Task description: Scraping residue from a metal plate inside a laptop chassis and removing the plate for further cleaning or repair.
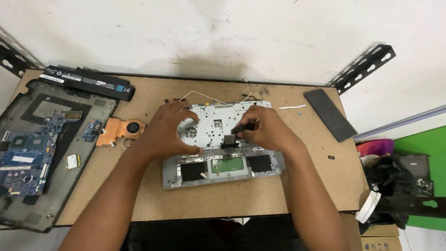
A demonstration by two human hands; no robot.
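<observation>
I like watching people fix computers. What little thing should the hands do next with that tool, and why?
Probably press the black tool gently down at the small dark part in the middle of the silver laptop shell. The right hand already holds the tool's tip there, and the left hand lies flat on the shell, steadying it.

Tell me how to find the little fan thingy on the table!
Start at the brown table and find the silver laptop shell under the two hands. Just past the left hand lies the fan piece. It is the only copper-orange part, with a round black fan in it, unlike the blue circuit boards beside it.
</observation>
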